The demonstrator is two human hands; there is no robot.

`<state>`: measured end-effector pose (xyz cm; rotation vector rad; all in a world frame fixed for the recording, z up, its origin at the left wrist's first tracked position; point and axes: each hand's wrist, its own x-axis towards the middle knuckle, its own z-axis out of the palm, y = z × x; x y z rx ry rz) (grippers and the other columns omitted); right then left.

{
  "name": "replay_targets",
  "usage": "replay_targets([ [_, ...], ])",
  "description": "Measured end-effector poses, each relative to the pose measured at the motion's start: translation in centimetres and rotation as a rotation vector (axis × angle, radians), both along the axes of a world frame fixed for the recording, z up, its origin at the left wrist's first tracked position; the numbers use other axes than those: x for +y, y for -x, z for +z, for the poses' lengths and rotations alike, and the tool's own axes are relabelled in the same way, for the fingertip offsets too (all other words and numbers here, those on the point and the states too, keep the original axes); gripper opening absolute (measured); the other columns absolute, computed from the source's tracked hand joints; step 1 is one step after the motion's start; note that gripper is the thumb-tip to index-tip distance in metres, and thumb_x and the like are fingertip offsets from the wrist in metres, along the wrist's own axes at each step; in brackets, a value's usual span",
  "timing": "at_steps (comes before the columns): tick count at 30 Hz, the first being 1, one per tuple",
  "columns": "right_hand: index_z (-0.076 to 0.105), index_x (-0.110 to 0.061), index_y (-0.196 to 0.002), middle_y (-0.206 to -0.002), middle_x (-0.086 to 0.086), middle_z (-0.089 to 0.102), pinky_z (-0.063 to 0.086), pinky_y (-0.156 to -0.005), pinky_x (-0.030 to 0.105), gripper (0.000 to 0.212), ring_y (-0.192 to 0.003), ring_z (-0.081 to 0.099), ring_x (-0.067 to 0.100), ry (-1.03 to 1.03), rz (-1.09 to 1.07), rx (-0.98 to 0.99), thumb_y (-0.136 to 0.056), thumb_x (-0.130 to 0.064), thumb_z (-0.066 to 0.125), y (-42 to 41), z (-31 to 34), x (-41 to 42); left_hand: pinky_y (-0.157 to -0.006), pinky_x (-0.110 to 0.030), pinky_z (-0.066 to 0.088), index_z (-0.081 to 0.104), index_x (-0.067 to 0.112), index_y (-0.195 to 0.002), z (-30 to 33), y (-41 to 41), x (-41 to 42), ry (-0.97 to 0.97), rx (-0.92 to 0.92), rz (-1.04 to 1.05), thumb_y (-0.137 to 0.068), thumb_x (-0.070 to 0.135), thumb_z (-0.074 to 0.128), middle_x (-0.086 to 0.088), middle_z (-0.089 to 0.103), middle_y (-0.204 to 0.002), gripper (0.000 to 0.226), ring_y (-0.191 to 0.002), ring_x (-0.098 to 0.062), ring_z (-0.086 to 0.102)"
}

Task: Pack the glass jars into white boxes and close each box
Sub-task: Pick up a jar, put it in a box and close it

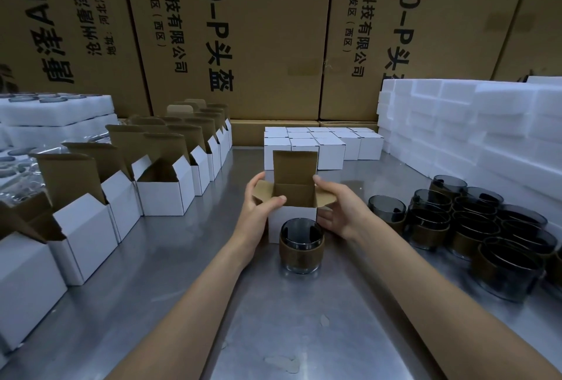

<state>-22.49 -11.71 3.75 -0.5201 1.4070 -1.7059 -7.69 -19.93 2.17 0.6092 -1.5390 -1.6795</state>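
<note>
Stacked brown cartons printed with black characters wall off the top of the frame behind a steel worktable. At centre, an open white box stands with its lid flap upright; the left hand pinches its left side flap and the right hand holds the right flap and wall. A sleeved glass jar stands just below it, touching its front. Best spread both flaps clear before lowering the jar straight in. Empty open boxes line the left, closed boxes sit above centre, foam blocks and waiting jars fill the right.
</note>
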Motion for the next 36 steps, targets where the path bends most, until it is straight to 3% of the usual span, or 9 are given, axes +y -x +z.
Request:
replay_targets([
  [4, 0.067, -0.017, -0.101, -0.092, 0.001, 0.075, 0.053, -0.091, 0.038, 0.034, -0.089, 0.071, 0.02, -0.068, -0.012, 0.073, -0.075, -0.037, 0.078, 0.4, 0.0, 0.1, -0.11, -0.048, 0.036, 0.052, 0.047, -0.121, -0.2, 0.1, -0.3, 0.016, -0.024, -0.005, -0.062, 0.029, 0.072, -0.011, 0.05, -0.135, 0.064, -0.125, -0.029, 0.049],
  [12, 0.063, -0.019, -0.084, -0.066, -0.004, 0.066, 0.053, -0.086, 0.035, 0.012, -0.071, 0.065, 0.018, -0.102, -0.098, 0.011, -0.078, -0.026, 0.069, 0.0, 0.5, -0.1, -0.109, -0.05, 0.036, 0.055, 0.048, -0.114, -0.2, 0.0, 0.0, 0.056, -0.019, -0.003, -0.063, 0.026, 0.069, -0.017, 0.05, -0.132, 0.057, -0.122, -0.034, 0.048],
  [19, 0.063, -0.015, -0.091, -0.076, 0.0, 0.064, 0.052, -0.083, 0.034, 0.013, -0.072, 0.063, 0.018, -0.127, -0.057, 0.022, -0.083, -0.025, 0.065, -0.4, 1.1, 0.4, -0.108, -0.048, 0.038, 0.054, 0.051, -0.113, -0.4, 0.0, -0.2, 0.095, -0.015, -0.025, -0.064, 0.031, 0.071, -0.012, 0.05, -0.132, 0.056, -0.122, -0.029, 0.05],
  [21, 0.063, -0.013, -0.1, -0.082, 0.0, 0.066, 0.052, -0.084, 0.036, 0.022, -0.077, 0.063, 0.016, -0.166, -0.082, 0.176, -0.086, -0.031, 0.065, -0.4, 1.9, 0.8, -0.108, -0.048, 0.039, 0.053, 0.05, -0.117, -0.5, 0.1, -0.3, 0.105, -0.018, -0.024, -0.064, 0.033, 0.072, -0.009, 0.049, -0.132, 0.058, -0.122, -0.027, 0.049],
  [24, 0.054, -0.014, -0.117, -0.116, 0.0, 0.054, 0.046, -0.089, 0.035, 0.047, -0.107, 0.053, 0.016, -0.285, -0.171, 0.711, -0.086, -0.048, 0.062, -0.5, 3.9, 1.7, -0.108, -0.045, 0.039, 0.049, 0.049, -0.123, -0.6, 0.0, -0.2, 0.136, -0.027, -0.016, -0.066, 0.039, 0.072, 0.0, 0.045, -0.134, 0.063, -0.124, -0.023, 0.045],
  [27, 0.056, -0.021, -0.096, -0.105, -0.007, 0.057, 0.048, -0.084, 0.032, 0.04, -0.1, 0.054, 0.011, -0.264, -0.105, 1.189, -0.079, -0.056, 0.064, -2.2, 7.2, 3.5, -0.107, -0.048, 0.039, 0.048, 0.048, -0.125, -0.5, 0.0, 0.0, 0.148, -0.022, -0.002, -0.066, 0.041, 0.071, -0.011, 0.046, -0.133, 0.064, -0.12, -0.029, 0.047],
  [30, 0.064, -0.03, -0.08, -0.086, -0.015, 0.064, 0.05, -0.074, 0.026, 0.037, -0.085, 0.059, 0.003, -0.515, 0.409, 1.378, -0.069, -0.065, 0.066, -5.3, 9.4, 5.2, -0.106, -0.05, 0.04, 0.048, 0.046, -0.125, -0.5, -0.1, 0.0, 0.157, -0.001, -0.008, -0.066, 0.04, 0.072, -0.021, 0.049, -0.127, 0.064, -0.117, -0.033, 0.051],
  [32, 0.066, -0.032, -0.082, -0.09, -0.017, 0.065, 0.047, -0.069, 0.022, 0.032, -0.083, 0.059, 0.002, -0.686, 0.648, 1.52, -0.071, -0.061, 0.069, -7.1, 9.1, 5.4, -0.104, -0.045, 0.043, 0.048, 0.046, -0.125, -0.7, 0.0, -0.2, 0.174, 0.002, -0.014, -0.067, 0.039, 0.074, -0.01, 0.051, -0.114, 0.063, -0.107, -0.023, 0.053],
  [36, 0.064, -0.03, -0.091, -0.085, -0.011, 0.06, 0.041, -0.059, 0.021, 0.015, -0.081, 0.056, 0.012, -0.713, 0.719, 1.613, -0.081, -0.04, 0.07, -8.1, 7.4, 4.7, -0.086, -0.024, 0.044, 0.047, 0.046, -0.126, -1.0, 0.1, -0.3, 0.202, -0.004, 0.004, -0.069, 0.041, 0.075, 0.019, 0.044, -0.104, 0.063, -0.095, 0.001, 0.047],
])
